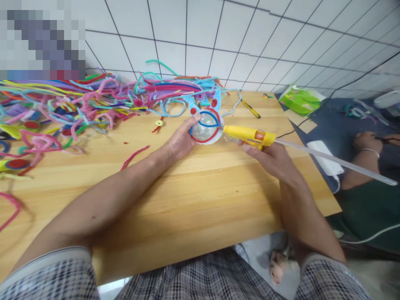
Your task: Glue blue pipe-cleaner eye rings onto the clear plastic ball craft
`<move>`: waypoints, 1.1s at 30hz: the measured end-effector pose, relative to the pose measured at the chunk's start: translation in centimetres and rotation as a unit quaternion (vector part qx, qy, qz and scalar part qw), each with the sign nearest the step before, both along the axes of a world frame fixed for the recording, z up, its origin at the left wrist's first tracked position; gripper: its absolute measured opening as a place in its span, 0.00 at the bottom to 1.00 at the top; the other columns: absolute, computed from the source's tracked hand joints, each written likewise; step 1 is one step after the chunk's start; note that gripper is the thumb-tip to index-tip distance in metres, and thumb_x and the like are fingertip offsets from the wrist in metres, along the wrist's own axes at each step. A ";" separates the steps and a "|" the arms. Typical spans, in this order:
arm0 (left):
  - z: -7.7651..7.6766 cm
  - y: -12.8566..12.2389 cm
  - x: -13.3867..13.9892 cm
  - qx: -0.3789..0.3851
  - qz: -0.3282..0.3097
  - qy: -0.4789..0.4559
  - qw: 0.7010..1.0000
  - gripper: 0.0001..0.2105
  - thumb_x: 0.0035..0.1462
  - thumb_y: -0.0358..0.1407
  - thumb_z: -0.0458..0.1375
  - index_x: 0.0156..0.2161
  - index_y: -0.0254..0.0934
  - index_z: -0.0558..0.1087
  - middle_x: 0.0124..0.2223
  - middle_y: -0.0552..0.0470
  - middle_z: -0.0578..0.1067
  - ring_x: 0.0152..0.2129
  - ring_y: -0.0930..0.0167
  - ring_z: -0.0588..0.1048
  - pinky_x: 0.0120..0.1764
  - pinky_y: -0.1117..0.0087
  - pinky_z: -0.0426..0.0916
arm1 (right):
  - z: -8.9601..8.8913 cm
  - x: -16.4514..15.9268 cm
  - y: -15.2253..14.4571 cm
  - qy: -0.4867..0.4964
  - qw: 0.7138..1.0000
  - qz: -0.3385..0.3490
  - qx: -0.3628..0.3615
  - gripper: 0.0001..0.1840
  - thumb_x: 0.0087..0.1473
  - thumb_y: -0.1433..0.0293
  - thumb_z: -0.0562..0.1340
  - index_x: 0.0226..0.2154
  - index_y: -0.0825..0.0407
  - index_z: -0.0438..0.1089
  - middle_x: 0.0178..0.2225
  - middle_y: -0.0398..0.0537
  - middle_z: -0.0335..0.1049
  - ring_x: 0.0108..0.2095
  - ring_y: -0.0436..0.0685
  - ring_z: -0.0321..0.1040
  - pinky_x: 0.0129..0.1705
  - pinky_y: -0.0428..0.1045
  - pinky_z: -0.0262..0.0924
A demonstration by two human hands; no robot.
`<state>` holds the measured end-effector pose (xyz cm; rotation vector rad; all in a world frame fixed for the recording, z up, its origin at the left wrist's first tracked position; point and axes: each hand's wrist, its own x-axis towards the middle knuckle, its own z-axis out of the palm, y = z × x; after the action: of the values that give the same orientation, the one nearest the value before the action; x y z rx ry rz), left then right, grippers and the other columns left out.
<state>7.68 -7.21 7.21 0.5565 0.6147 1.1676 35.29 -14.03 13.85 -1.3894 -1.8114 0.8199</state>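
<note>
My left hand grips the side of a round, clear-topped craft piece, rimmed with red, blue and white pipe cleaner. Light blue pointed shapes with red dots stick up at its far edge. In my right hand is a yellow hot glue gun, its fingers wrapped round the handle. The gun's nozzle points left and meets or nearly meets the piece's right rim, beside a blue strip. A long clear glue stick juts out of the gun's back toward the right.
Tangled colourful pipe cleaners cover the table's left and back. A yellow utility knife lies near the back, and a red pipe cleaner piece beside my left forearm. To the right are a green packet, a white power bank-like box and another person's hand.
</note>
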 end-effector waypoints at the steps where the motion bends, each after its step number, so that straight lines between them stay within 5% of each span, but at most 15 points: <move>1: 0.0 0.0 0.0 0.001 0.000 -0.001 1.000 0.22 0.68 0.53 0.73 0.58 0.41 0.84 0.60 0.44 0.91 0.66 0.49 0.86 0.69 0.47 0.82 | 0.0 0.0 0.0 -0.002 1.000 0.000 0.001 0.24 0.61 0.39 0.77 0.43 0.40 0.88 0.46 0.50 0.90 0.47 0.69 0.87 0.51 0.64 0.85; 12: 0.5 -0.2 -0.1 -0.008 -0.004 -0.005 1.000 0.26 0.67 0.55 0.74 0.60 0.41 0.84 0.60 0.44 0.91 0.66 0.48 0.86 0.71 0.45 0.81 | -0.6 0.4 0.3 -0.028 0.999 -0.010 0.024 0.27 0.61 0.38 0.75 0.42 0.42 0.87 0.38 0.48 0.85 0.40 0.66 0.82 0.45 0.61 0.83; 19: 0.4 -0.2 0.1 0.008 0.003 0.010 1.000 0.21 0.68 0.53 0.74 0.54 0.39 0.85 0.59 0.43 0.91 0.67 0.48 0.85 0.71 0.46 0.80 | -0.8 0.7 0.5 -0.034 0.999 -0.019 0.025 0.26 0.60 0.38 0.76 0.42 0.42 0.86 0.38 0.48 0.85 0.41 0.68 0.81 0.50 0.64 0.82; 28: -0.2 0.1 0.1 0.003 -0.004 -0.001 1.000 0.24 0.70 0.56 0.71 0.59 0.41 0.85 0.59 0.44 0.91 0.64 0.48 0.87 0.70 0.45 0.81 | -0.6 0.6 0.3 -0.052 0.998 -0.012 0.029 0.19 0.64 0.46 0.74 0.43 0.42 0.87 0.39 0.49 0.86 0.39 0.66 0.81 0.45 0.62 0.81; 33: 0.0 -0.1 0.0 0.001 -0.005 0.002 1.000 0.23 0.69 0.55 0.73 0.57 0.40 0.85 0.59 0.44 0.91 0.65 0.49 0.86 0.71 0.48 0.80 | -0.9 1.1 0.4 -0.077 0.996 -0.012 0.044 0.25 0.66 0.41 0.71 0.46 0.44 0.87 0.41 0.50 0.85 0.41 0.68 0.82 0.48 0.64 0.80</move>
<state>7.68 -7.27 7.25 0.5642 0.6139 1.1581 36.40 -13.65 12.90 -1.4481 -1.9202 0.6275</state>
